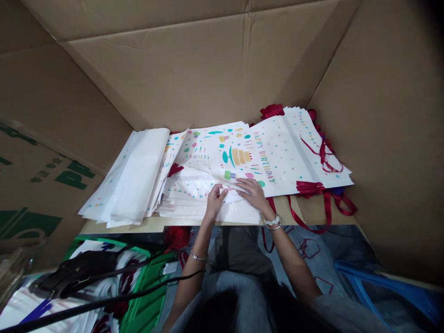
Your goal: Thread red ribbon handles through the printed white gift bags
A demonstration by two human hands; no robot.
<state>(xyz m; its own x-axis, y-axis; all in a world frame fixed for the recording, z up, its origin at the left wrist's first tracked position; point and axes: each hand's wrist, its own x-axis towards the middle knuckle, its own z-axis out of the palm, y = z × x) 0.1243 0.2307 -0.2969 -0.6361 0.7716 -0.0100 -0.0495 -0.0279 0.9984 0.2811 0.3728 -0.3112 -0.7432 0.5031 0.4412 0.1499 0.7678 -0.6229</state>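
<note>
A white sheet [239, 155] printed with a cake and "HAPPY BIRTHDAY" lies on a stack in front of me. Its near edge is lifted and curled. My left hand [215, 202] pinches that edge between thumb and fingers. Beside it, my right hand [255, 196] rests with fingers stretched flat over the sheet's near corner; its thumb is partly hidden. Under both hands is a pile of glossy white sheets [239, 212]. A red ribbon [310, 188] lies at the right side of the printed sheet, its loops hanging over the table edge.
Folded white sheets [138, 175] are stacked on the left of the wooden table [152, 225]. Cardboard walls [194, 78] enclose the back and sides. Below left stands a green crate [147, 286] with a dark bag [83, 270] on top. A blue plastic object [391, 286] is below right.
</note>
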